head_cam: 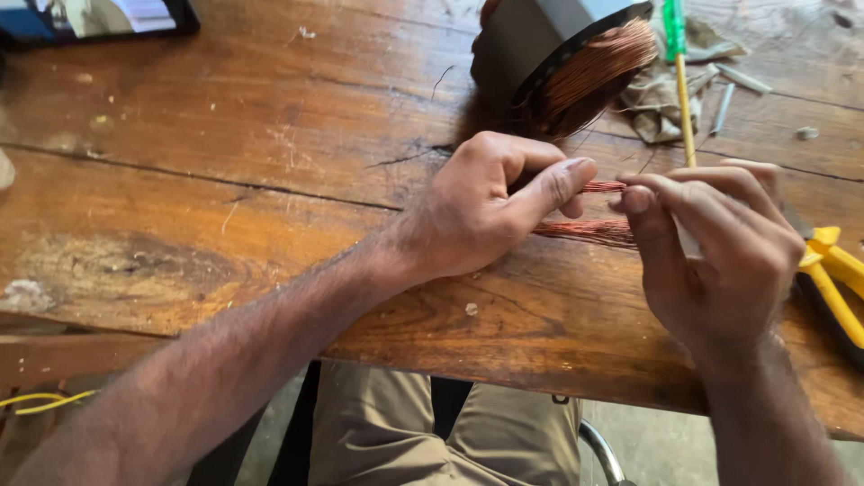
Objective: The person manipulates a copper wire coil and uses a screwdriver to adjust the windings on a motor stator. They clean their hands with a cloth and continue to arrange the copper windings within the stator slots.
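Copper wire strands (589, 229), thin and reddish, apparently pinched between both hands (612, 225).

Bare forearms — unsleeved, khaki trousers (378, 432)

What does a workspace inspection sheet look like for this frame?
Surface: worn wooden table, cracked and stained.
Job's things: copper wire bundle pinched between left hand and right hand; wound motor stator behind.
Clutter: yellow-handled pliers, crumpled rag, green-topped stick.
Grippers: both hands closed on the wire.
Cables: yellow wire at lower left.
Surroundings: dark tray at far edge.
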`<state>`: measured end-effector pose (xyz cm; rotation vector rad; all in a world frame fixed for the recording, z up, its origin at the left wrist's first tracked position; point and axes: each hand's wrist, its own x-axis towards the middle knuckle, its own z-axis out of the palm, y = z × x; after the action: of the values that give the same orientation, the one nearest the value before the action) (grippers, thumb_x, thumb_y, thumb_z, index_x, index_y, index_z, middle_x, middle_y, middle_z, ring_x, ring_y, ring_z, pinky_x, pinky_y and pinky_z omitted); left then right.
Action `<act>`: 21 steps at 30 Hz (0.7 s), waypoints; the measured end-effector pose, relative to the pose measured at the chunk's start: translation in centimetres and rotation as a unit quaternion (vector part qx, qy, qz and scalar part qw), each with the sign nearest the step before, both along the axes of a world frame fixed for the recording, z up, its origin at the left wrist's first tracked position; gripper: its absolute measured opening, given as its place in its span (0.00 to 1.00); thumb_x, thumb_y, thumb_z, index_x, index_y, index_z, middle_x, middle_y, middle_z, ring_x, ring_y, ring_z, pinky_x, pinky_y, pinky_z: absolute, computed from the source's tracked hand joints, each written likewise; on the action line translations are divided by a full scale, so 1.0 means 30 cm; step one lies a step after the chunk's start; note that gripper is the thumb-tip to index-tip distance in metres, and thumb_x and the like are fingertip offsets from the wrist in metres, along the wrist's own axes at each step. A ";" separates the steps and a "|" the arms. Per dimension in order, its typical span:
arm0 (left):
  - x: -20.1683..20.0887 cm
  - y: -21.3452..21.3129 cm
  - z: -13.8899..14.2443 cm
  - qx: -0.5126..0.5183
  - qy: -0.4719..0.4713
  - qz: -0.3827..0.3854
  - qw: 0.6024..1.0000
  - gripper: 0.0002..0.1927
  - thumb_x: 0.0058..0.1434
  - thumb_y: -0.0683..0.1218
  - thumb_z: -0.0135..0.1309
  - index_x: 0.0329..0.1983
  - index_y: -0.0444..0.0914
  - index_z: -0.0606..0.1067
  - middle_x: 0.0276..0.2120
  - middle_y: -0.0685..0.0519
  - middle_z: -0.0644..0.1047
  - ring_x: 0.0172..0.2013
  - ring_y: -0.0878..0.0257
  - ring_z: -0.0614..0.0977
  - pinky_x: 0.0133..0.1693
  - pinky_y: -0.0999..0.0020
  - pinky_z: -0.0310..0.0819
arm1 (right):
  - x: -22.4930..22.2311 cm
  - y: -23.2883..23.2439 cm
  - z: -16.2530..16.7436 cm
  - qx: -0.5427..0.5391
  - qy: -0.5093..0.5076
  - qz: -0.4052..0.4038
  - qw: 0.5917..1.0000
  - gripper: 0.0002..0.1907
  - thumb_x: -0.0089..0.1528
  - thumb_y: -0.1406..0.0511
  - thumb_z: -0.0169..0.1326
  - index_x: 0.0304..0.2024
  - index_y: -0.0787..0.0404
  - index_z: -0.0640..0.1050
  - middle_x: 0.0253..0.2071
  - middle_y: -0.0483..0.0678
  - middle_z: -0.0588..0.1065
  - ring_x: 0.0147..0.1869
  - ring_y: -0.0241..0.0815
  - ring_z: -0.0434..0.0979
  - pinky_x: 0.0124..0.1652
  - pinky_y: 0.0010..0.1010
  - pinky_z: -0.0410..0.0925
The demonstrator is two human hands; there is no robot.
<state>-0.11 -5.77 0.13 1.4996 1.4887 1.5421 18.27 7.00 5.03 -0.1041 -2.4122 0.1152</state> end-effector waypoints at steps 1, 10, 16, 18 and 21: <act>0.001 0.000 -0.013 0.029 0.014 -0.005 0.999 0.18 0.77 0.52 0.48 0.37 0.39 0.82 0.20 0.58 0.75 0.20 0.72 0.70 0.22 0.73 0.64 | 0.006 0.003 -0.014 -0.103 -0.018 -0.025 0.994 0.04 0.67 0.71 0.59 0.41 0.68 0.82 0.35 0.52 0.80 0.40 0.43 0.81 0.44 0.35 0.70; 0.048 0.001 -0.051 0.123 0.090 -0.026 0.988 0.13 0.77 0.49 0.50 0.47 0.36 0.80 0.27 0.55 0.80 0.25 0.73 0.79 0.26 0.73 0.75 | 0.042 0.048 -0.047 -0.513 -0.022 0.049 0.857 0.12 0.72 0.68 0.54 0.46 0.76 0.77 0.36 0.57 0.80 0.36 0.42 0.83 0.37 0.30 0.78; 0.040 0.000 -0.030 0.088 -0.003 -0.015 0.996 0.18 0.78 0.51 0.48 0.38 0.36 0.81 0.28 0.55 0.81 0.29 0.71 0.81 0.32 0.71 0.78 | 0.027 0.014 -0.062 -0.172 0.080 0.070 0.979 0.17 0.74 0.66 0.61 0.55 0.72 0.70 0.44 0.55 0.79 0.51 0.44 0.85 0.50 0.36 0.75; 0.041 -0.001 -0.028 0.095 -0.044 -0.027 0.994 0.19 0.79 0.52 0.48 0.39 0.35 0.80 0.30 0.54 0.81 0.33 0.71 0.82 0.37 0.70 0.80 | 0.035 0.011 -0.045 -0.054 0.052 0.038 0.997 0.14 0.71 0.69 0.63 0.51 0.72 0.73 0.42 0.55 0.81 0.48 0.46 0.84 0.51 0.40 0.71; 0.038 0.000 -0.031 0.118 -0.026 -0.024 0.992 0.20 0.80 0.52 0.48 0.38 0.35 0.81 0.28 0.55 0.82 0.33 0.71 0.82 0.35 0.70 0.80 | 0.037 0.005 -0.032 0.008 0.026 0.003 1.000 0.04 0.70 0.71 0.63 0.45 0.66 0.81 0.41 0.54 0.81 0.47 0.45 0.83 0.48 0.36 0.69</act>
<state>1.01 -5.76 -0.80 1.6003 1.2671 1.7631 19.38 7.15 4.06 -0.0853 -2.3620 0.1011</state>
